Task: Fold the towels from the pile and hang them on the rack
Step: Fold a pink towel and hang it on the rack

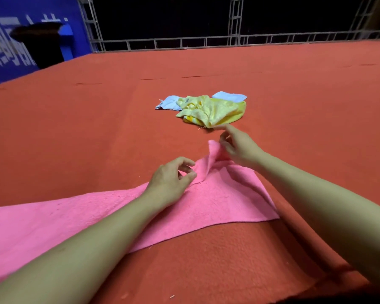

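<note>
Pinching the raised far corner of the pink towel (206,200), I see both hands: left hand (171,181) and right hand (239,150), fingers curled. It lies near, on red felt (97,128); the pile (206,108) sits farther off.

The pink towel (217,200) runs off the left edge, partly under both forearms; the light blue towels (169,102) lie half hidden beneath the yellow towel (213,110) (how many, unclear); the right hand (239,148) is motion-blurred
</note>
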`<state>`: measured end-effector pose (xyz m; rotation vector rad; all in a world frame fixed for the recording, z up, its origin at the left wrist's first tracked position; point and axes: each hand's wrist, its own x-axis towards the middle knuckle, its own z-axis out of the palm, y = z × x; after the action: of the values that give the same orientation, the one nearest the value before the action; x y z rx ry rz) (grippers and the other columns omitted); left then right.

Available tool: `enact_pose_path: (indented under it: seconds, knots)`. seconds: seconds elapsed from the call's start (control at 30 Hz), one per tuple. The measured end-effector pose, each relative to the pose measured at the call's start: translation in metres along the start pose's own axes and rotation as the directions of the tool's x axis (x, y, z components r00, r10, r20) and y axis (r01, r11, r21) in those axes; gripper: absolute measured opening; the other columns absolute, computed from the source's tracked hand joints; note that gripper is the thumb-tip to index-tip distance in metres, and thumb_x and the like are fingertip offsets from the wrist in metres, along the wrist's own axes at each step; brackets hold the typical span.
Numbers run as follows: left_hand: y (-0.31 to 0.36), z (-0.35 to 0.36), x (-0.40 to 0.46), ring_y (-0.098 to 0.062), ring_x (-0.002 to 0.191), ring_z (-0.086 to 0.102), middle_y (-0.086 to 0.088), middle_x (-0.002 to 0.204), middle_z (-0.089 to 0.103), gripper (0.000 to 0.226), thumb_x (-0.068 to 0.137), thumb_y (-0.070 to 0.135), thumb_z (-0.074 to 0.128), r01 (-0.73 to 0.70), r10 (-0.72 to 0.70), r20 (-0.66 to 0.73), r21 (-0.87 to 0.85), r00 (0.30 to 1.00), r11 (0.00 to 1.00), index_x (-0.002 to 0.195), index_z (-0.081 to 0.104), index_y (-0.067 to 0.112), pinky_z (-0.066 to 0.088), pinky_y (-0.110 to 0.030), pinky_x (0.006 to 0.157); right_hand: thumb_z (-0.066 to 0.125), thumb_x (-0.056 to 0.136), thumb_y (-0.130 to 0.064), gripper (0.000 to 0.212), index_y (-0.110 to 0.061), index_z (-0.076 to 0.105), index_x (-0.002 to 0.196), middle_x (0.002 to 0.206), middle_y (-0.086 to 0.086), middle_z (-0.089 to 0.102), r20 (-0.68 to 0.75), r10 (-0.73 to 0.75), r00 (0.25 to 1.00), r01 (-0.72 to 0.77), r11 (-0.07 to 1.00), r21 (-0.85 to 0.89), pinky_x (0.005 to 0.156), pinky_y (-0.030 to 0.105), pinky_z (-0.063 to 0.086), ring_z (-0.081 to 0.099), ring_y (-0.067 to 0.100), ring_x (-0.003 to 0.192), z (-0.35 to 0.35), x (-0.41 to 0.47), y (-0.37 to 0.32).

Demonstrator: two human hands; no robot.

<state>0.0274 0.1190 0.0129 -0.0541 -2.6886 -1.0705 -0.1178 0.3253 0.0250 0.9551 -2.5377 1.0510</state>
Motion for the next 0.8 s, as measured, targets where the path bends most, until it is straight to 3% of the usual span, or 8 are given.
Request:
enact_pose_path:
  seconds: [0.1, 0.2, 0.33, 0.47, 0.57, 0.67, 0.8]
  knots:
    - [0.015, 0.016, -0.002, -0.007, 0.076, 0.061, 0.022, 0.095, 0.067, 0.026, 0.087, 0.027, 0.071, -0.045, 0.045, 0.017, -0.032, 0.999, 0.998, 0.109, 0.060, 0.035, 0.048, -0.024, 0.076, 0.054, 0.089, 0.003, 0.053, -0.020, 0.048, 0.137, 0.103, -0.006, 0.063, -0.068, -0.013, 0.998, 0.016, 0.998, 0.054, 0.077, 0.015, 0.044, 0.058, 0.002, 0.074, -0.016, -0.033, -0.002]
    - [0.032, 0.040, -0.006, -0.005, 0.096, 0.056, 0.015, 0.114, 0.066, 0.045, 0.084, 0.031, 0.075, -0.086, 0.086, 0.019, -0.012, 0.996, 0.996, 0.124, 0.055, 0.029, 0.042, -0.021, 0.087, 0.058, 0.092, 0.000, 0.061, -0.021, 0.039, 0.146, 0.124, -0.002, 0.060, -0.072, 0.029, 0.997, -0.023, 0.997, 0.073, 0.079, 0.020, 0.049, 0.061, 0.006, 0.076, -0.024, -0.072, 0.000]
    - [0.049, 0.075, -0.007, -0.015, 0.117, 0.050, 0.011, 0.124, 0.063, 0.062, 0.080, 0.043, 0.073, -0.134, 0.134, -0.012, 0.041, 0.991, 0.990, 0.134, 0.047, 0.029, 0.040, -0.034, 0.100, 0.058, 0.091, 0.003, 0.071, -0.031, 0.030, 0.147, 0.112, -0.005, 0.068, 0.034, 0.124, 0.992, -0.129, 0.967, 0.220, 0.085, 0.030, 0.052, 0.067, 0.021, 0.091, -0.030, -0.116, 0.001]
    - [0.050, 0.097, -0.007, -0.020, 0.114, 0.055, 0.012, 0.115, 0.068, 0.053, 0.082, 0.039, 0.072, -0.153, 0.148, 0.047, 0.122, 0.988, 0.981, 0.130, 0.051, 0.029, 0.040, -0.039, 0.098, 0.053, 0.084, 0.013, 0.075, -0.028, 0.031, 0.143, 0.090, -0.008, 0.062, 0.012, 0.158, 0.987, -0.155, 0.953, 0.260, 0.078, 0.029, 0.050, 0.062, 0.022, 0.082, -0.035, -0.144, 0.005]
    - [0.047, 0.102, -0.015, -0.024, 0.110, 0.053, 0.008, 0.115, 0.067, 0.048, 0.080, 0.034, 0.074, -0.228, 0.243, -0.027, 0.252, 0.970, 0.941, 0.124, 0.057, 0.028, 0.039, -0.039, 0.093, 0.049, 0.080, 0.013, 0.076, -0.026, 0.035, 0.144, 0.095, -0.007, 0.055, -0.071, 0.156, 0.985, -0.137, 0.966, 0.220, 0.073, 0.024, 0.048, 0.058, 0.016, 0.074, -0.029, -0.158, 0.008]
    - [0.046, 0.107, -0.022, -0.021, 0.090, 0.055, 0.011, 0.097, 0.069, 0.045, 0.073, 0.027, 0.081, -0.334, 0.381, -0.146, 0.271, 0.913, 0.903, 0.115, 0.064, 0.026, 0.042, -0.039, 0.080, 0.049, 0.080, 0.011, 0.077, -0.024, 0.036, 0.148, 0.111, -0.004, 0.059, -0.111, 0.083, 0.990, -0.066, 0.986, 0.153, 0.077, 0.020, 0.049, 0.060, 0.016, 0.076, -0.021, -0.165, 0.009]
    - [0.048, 0.106, -0.025, -0.016, 0.077, 0.052, 0.017, 0.084, 0.070, 0.048, 0.074, 0.027, 0.082, -0.364, 0.407, -0.139, 0.257, 0.903, 0.895, 0.118, 0.063, 0.026, 0.044, -0.036, 0.078, 0.054, 0.077, 0.004, 0.079, -0.027, 0.037, 0.148, 0.094, -0.006, 0.066, -0.040, 0.082, 0.996, -0.076, 0.989, 0.129, 0.074, 0.018, 0.048, 0.061, 0.010, 0.074, -0.020, -0.167, 0.005]
